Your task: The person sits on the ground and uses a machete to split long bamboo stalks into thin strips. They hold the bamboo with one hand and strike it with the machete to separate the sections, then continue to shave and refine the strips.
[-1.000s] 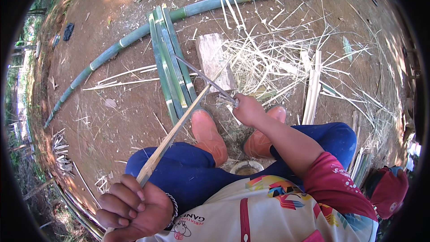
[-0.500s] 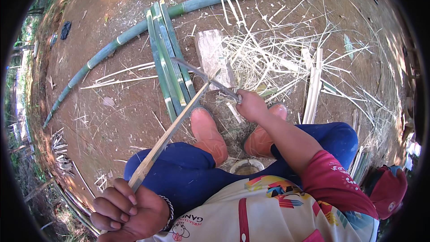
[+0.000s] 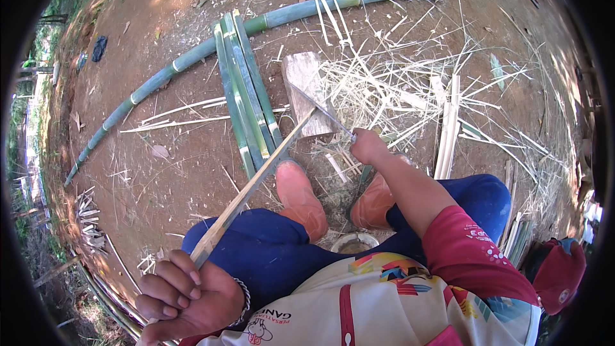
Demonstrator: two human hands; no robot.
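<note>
My left hand is closed around the near end of a long split bamboo strip. The strip slants up to the right across my left knee, its pale side showing. In my right hand is the handle of a long-bladed knife. Its narrow blade points up to the left and crosses the strip's far end. Behind the blade, a worn wooden block lies on the ground. The edge of the cut is too fine to make out.
Split green bamboo lengths lean over a long curved bamboo pole at the back. Pale shavings spread right of the block. Orange boots stand below, with a round container between my legs. Pale split pieces lie at right.
My right hand and the knife have shifted right, so the blade tip now lies over the wooden block. My left hand stays closed on the strip. The whole view has shifted slightly.
</note>
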